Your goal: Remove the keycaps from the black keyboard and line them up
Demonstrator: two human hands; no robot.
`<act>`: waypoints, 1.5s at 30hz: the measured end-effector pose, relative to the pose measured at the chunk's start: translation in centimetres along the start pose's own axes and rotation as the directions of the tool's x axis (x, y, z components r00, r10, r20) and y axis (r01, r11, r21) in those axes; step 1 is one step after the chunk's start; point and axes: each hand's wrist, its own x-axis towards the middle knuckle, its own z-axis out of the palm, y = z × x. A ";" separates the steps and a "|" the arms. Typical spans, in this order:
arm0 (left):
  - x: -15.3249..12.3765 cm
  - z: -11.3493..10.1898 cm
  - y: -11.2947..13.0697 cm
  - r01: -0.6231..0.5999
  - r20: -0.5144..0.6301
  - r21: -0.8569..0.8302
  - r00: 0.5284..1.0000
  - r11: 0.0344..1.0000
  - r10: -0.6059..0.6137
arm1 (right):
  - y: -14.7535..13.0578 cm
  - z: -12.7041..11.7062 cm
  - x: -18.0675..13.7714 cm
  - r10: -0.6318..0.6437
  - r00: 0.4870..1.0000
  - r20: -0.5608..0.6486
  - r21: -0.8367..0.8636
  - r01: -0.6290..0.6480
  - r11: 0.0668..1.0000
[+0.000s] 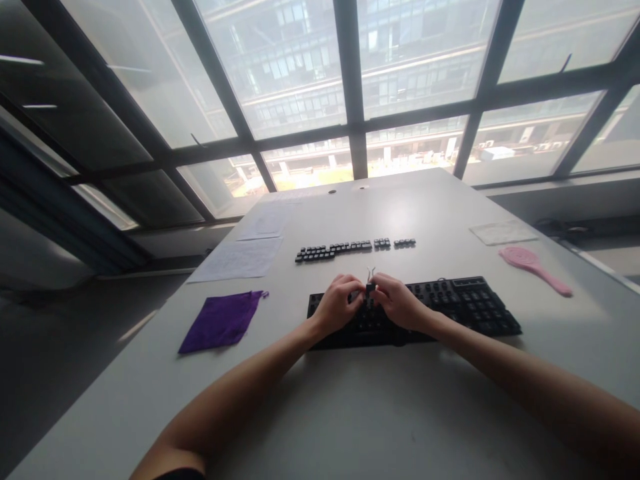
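Note:
A black keyboard [480,313] lies across the desk under both my hands. Over its middle, my left hand [340,303] has its fingers closed, the tips at a small black piece [370,288] that looks like a keycap. Facing it, my right hand [397,300] is pinched by a thin wire keycap puller [371,273], whose two prongs point up. The fingers partly hide the puller's lower end. Beyond the keyboard, loose black keycaps [350,248] are lined up in rows, with smaller groups at the right.
A purple drawstring pouch [220,321] lies left of the keyboard, with white paper sheets [235,259] behind it. On the right are a pink hairbrush [533,265] and a flat whitish packet [503,233]. Windows stand past the desk's [360,400] far edge.

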 end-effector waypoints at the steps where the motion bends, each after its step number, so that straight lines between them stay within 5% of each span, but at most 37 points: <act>1: 0.0 -0.2 0.1 -0.013 0.019 -0.003 1.000 1.000 0.013 | 0.0 0.0 -0.1 -0.016 1.000 0.011 -0.023 0.017 1.000; 9: -0.4 -0.9 1.0 -0.109 0.201 0.050 0.975 0.993 0.097 | -0.5 0.1 -1.2 -0.157 0.986 0.063 -0.131 0.164 0.978; 16: -0.6 0.1 0.5 -0.028 0.182 0.050 0.983 0.998 0.019 | -0.4 0.0 -1.1 -0.052 0.997 -0.054 -0.041 0.050 0.998; 29: -1.0 1.0 0.8 -0.052 0.076 -0.019 0.996 0.998 0.053 | 0.4 -0.4 -0.6 0.073 0.985 -0.156 0.127 -0.054 0.990; 39: -1.7 1.2 0.4 -0.104 -0.091 0.000 0.990 0.995 0.104 | -0.5 0.1 -1.1 0.044 0.989 -0.138 -0.082 -0.056 0.995; 45: -1.4 0.8 0.9 -0.270 0.027 0.140 0.963 0.953 0.269 | 0.0 -0.2 -0.6 0.136 0.972 -0.192 0.113 -0.116 0.987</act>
